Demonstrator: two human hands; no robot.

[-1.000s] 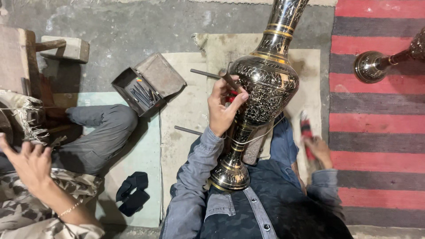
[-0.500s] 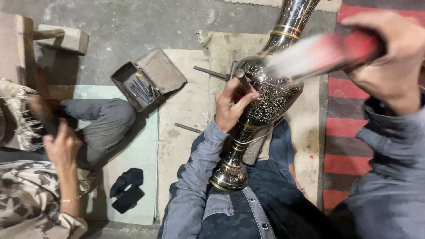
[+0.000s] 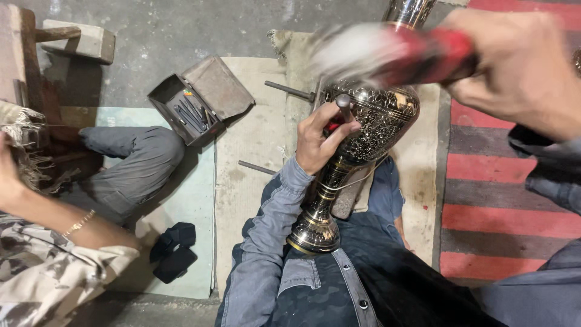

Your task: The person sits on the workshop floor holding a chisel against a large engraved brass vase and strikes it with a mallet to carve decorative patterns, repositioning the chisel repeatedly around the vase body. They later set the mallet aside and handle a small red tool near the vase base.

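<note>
— Concrete floor (image 3: 181,24), a beige mat (image 3: 254,139) and a red-striped rug (image 3: 502,200): what do we see on them?

— We see an engraved brass vase (image 3: 369,121) lying tilted across our lap, its foot toward us. Beside it, an open metal tool box (image 3: 200,100).

— And our hands?

— Our left hand (image 3: 318,139) grasps a steel punch (image 3: 344,106) against the vase's belly. Our right hand (image 3: 520,72) is clenched on a red-handled hammer (image 3: 387,54), its head apparently blurred. A co-worker's arm (image 3: 54,221) lies at left.
</note>
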